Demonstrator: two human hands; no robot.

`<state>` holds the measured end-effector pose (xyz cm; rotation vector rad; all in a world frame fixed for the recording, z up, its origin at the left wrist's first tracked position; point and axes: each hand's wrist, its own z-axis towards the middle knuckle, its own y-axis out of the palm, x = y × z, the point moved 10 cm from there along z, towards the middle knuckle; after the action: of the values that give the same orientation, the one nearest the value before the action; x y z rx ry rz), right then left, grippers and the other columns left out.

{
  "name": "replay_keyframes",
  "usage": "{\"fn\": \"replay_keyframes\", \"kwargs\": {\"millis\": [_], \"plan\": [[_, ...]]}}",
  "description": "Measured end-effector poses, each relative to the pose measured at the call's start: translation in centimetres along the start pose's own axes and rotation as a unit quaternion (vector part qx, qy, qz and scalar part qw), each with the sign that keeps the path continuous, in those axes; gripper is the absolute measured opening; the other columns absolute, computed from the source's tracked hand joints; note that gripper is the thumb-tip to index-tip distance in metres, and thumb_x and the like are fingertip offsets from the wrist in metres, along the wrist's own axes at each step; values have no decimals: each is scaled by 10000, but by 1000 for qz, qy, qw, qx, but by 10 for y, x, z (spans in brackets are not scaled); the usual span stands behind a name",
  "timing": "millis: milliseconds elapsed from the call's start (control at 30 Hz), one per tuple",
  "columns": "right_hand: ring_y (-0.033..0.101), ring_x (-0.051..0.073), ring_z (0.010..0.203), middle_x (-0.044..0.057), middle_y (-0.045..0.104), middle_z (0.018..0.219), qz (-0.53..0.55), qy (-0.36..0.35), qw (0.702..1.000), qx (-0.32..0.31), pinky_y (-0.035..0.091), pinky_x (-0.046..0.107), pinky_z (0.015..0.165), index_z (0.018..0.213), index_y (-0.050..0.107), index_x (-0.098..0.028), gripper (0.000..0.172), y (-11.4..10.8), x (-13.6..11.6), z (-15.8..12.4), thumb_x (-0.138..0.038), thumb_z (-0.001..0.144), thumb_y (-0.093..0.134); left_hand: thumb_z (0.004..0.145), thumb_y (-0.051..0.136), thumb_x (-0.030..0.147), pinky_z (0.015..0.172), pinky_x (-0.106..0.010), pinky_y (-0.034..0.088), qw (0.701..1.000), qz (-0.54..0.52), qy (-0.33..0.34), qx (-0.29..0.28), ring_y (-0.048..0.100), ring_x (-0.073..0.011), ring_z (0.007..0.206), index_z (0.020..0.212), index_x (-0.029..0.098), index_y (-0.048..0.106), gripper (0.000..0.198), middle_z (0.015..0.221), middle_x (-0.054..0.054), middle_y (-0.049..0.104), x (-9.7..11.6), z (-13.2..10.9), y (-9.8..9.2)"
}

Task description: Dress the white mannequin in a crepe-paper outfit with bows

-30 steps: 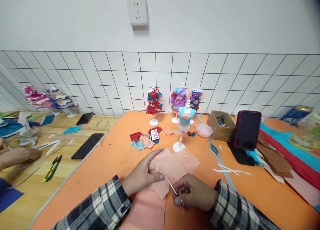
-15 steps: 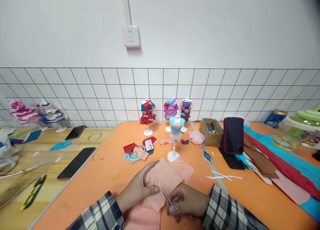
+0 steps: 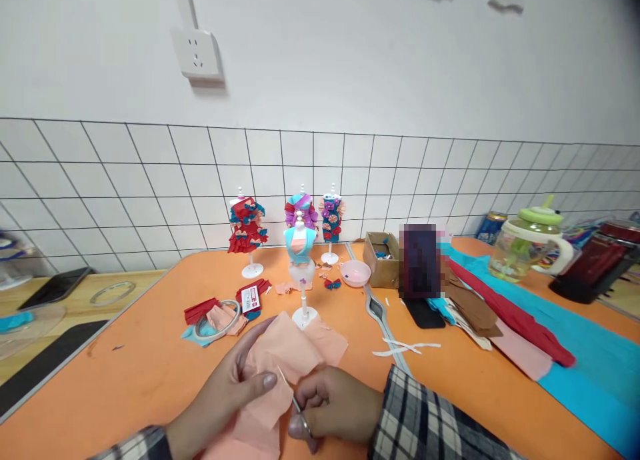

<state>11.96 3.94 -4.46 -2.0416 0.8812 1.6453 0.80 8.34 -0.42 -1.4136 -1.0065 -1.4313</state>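
Note:
My left hand [image 3: 237, 387] grips a sheet of peach crepe paper [image 3: 283, 340], thumb on top and fingers behind it. In my right hand [image 3: 335, 403] is a pair of small scissors [image 3: 301, 412], fingers curled round the handles. The blades point up and left and lie against the paper close to my left thumb; how far they are in the cut is hard to tell. More peach paper lies underneath, reaching toward the near edge. Just beyond stands a small white dress form [image 3: 301, 273] with a light blue and peach top.
Dressed mini forms stand behind, including one in red ruffles [image 3: 247, 227]. Left of the paper are red scraps and a tape ring [image 3: 219, 319]. To the right are a pink bowl [image 3: 355, 273], a cardboard box [image 3: 383, 259], white strips [image 3: 406, 347], colored paper lengths [image 3: 530, 300] and a jug [image 3: 525, 247].
The view has swung to the right, so everything sits further left. Both hands keep their grip on the paper and scissors. The peach sheet's shape has shifted slightly at the blades.

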Motion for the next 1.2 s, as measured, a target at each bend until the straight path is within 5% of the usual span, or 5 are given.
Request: {"fn": "replay_keyframes", "kwargs": {"millis": [133,400,600,867,1200], "plan": [[486,58,458,-28,584,541,4,-1,1000,-8,392,184,513,710,599,-121,498,-1,1,-1,-592,653,750,652,826,423,1061,-449,409,999,-30,-8,-42,464,-345,1305,1406,245,411,879,1431,-98,504,-3,8,13],[497,62,480,-26,568,533,-21,-7,999,-23,367,183,512,714,624,-109,529,5,-8,-6,-624,660,728,636,837,446,1149,-462,272,999,47,6,-22,357,-338,1376,1425,199,396,937,1519,-114,375,-11,3,-2],[474,56,447,-41,549,521,-12,-4,1000,-14,390,175,463,703,636,-110,427,0,-3,-8,-504,644,790,644,842,400,1109,-468,336,999,-6,-4,-52,421,-342,1334,1414,204,400,910,1475,-119,439,-10,1,7],[419,38,392,-51,551,516,-39,29,999,-23,239,138,327,833,676,-117,410,-3,0,-12,-482,677,775,668,838,303,999,-448,443,985,-108,-30,-130,622,-295,1122,1395,225,413,846,1273,-108,628,-11,-1,20],[378,27,366,-43,569,535,-59,29,997,-31,246,135,311,886,689,-111,490,-1,-5,-15,-565,704,716,675,832,305,1004,-440,440,989,-71,-30,-128,550,-331,1225,1428,182,373,890,1338,-150,581,-9,0,20]]}}
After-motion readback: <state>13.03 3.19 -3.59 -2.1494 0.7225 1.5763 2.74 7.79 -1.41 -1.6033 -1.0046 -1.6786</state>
